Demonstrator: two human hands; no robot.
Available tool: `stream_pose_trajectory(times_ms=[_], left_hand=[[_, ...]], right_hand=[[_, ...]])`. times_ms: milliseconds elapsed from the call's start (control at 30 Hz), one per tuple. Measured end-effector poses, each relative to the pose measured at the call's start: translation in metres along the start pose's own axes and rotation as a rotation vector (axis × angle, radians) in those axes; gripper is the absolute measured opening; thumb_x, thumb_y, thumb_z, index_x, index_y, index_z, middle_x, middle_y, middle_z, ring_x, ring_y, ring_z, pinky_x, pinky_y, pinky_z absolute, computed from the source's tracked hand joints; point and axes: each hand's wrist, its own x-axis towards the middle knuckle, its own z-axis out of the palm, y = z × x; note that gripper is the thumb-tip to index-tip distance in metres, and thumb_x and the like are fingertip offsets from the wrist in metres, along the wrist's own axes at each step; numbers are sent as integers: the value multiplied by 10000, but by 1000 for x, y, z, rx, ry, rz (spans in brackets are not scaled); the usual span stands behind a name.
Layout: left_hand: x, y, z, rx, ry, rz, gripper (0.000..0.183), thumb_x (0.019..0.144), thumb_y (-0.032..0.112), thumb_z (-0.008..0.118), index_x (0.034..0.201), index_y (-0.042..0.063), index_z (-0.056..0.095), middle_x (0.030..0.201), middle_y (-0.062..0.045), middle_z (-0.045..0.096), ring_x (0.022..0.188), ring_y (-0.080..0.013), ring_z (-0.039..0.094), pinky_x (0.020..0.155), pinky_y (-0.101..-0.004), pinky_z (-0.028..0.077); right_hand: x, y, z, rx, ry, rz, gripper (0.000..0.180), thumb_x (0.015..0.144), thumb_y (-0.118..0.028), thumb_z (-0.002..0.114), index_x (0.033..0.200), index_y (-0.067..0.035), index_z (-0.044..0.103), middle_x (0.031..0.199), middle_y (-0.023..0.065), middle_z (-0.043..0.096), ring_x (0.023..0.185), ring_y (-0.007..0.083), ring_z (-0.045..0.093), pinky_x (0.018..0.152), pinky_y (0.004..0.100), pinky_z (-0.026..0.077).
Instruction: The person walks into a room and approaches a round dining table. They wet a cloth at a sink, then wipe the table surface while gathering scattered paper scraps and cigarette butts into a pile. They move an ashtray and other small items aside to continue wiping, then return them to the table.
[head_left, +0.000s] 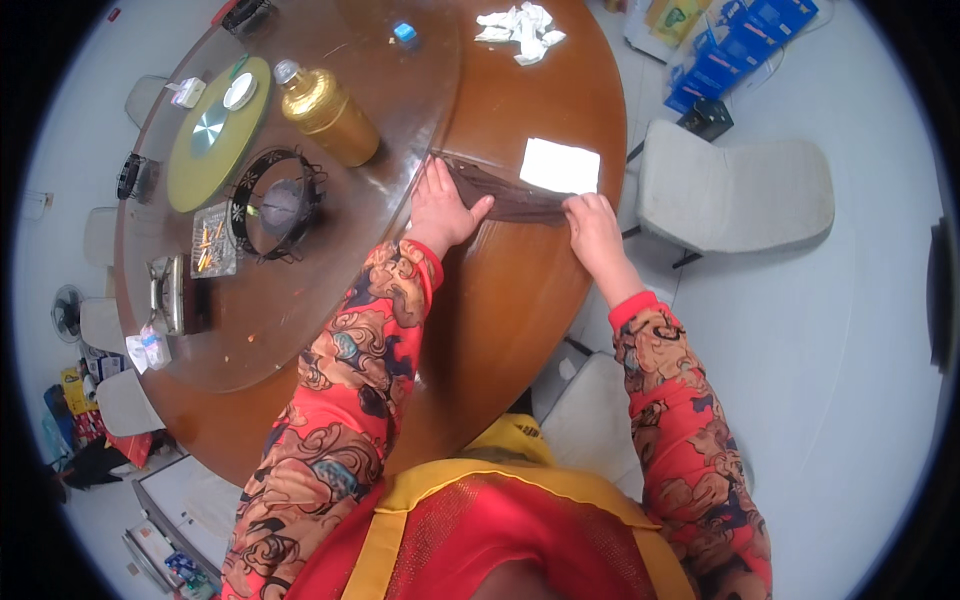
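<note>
A dark brown cloth (517, 201) lies stretched across the wooden table, from the edge of the glass turntable towards the table's right rim. My left hand (442, 204) rests on its left end, fingers flat and thumb spread, beside the turntable edge. At the other end, my right hand (592, 225) pinches the cloth between thumb and fingers. A folded white paper napkin (561, 166) lies just beyond the cloth, near my right hand. Farther along the table is a heap of crumpled white tissues (521, 30).
The turntable (300, 330) carries a gold bottle (330, 116), a black metal ring stand (276, 204), a glass ashtray (214, 240) with cigarette butts and a portable stove (171, 295). A grey chair (735, 187) stands right of the table; blue boxes (739, 52) are beyond it.
</note>
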Motion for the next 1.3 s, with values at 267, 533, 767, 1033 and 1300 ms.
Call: stream_pose_trajectory(times_ms=[267,533,767,1033,1300], left_hand=[[-25,10,7,-34,68,-90,1109,886,630,608,1543,-137,150,1632,-310,164,1540,-411,133,1260,-465,123],[-85,28,9,-205,-40,-82,1134,896,647,596,1545,-150,117,1646,-321,80,1552,-434,16,1257,-513,32],[-4,47,14,-239,121,-161,1099,906,654,571,1536,-150,167,1630,-341,120,1530,-465,109,1251,-529,74],[145,96,1,-176,87,-363,1119,886,645,595,1557,-120,129,1647,-299,123,1541,-434,96,1257,-502,72],[245,131,-15,-142,-37,-538,1138,889,682,558,1580,-86,82,1677,-247,64,1564,-391,0,1265,-470,34]], right_hand=[[13,7,0,-125,-48,-87,203,799,13,564,988,-29,625,1064,150,600,1027,364,564,889,455,484],[-63,9,-20,-169,-136,-29,317,886,-115,668,1168,23,628,1364,236,560,1314,421,501,1109,490,418],[-14,6,-20,-239,-231,98,722,944,-362,655,1464,79,415,1519,373,351,1463,498,285,1214,561,230],[144,118,4,-257,-290,59,797,971,-467,575,1495,98,370,1572,365,276,1512,461,201,1245,542,127],[275,194,11,-250,-430,-4,778,988,-475,544,1505,80,371,1585,335,283,1513,433,227,1246,516,142]])
